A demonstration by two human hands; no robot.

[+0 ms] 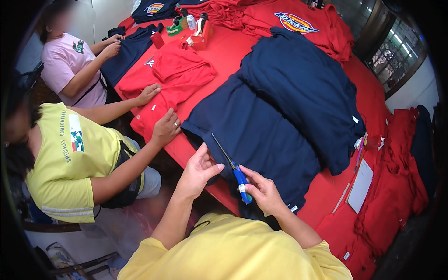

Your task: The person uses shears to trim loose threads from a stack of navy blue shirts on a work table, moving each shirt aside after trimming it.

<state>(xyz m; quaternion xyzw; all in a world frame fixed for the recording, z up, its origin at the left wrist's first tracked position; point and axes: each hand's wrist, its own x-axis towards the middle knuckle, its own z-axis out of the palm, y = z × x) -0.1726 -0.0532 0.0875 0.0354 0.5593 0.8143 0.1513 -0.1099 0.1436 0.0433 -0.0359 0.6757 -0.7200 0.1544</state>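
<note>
In my right hand [263, 192] is a pair of scissors [239, 179] with blue handles, gripped between thumb and fingers. Its long thin blades point up and to the left, over a navy blue garment [242, 126] spread on the table. My left hand [198, 171] is beside the garment's near left edge, thumb apart from the curled fingers; nothing shows in it. The scissors' handles lie between my two hands. Behind the spread garment, a thick folded heap of navy cloth [303, 88] bears a small white label at its right side.
A co-worker in yellow [79, 163] handles a red garment [172, 70] at my left; a person in pink [74, 65] handles navy cloth beyond. A red tape dispenser [202, 37] stands at the back. Red garments [387, 172] and a white card [360, 186] lie at right on the red-covered table [228, 46].
</note>
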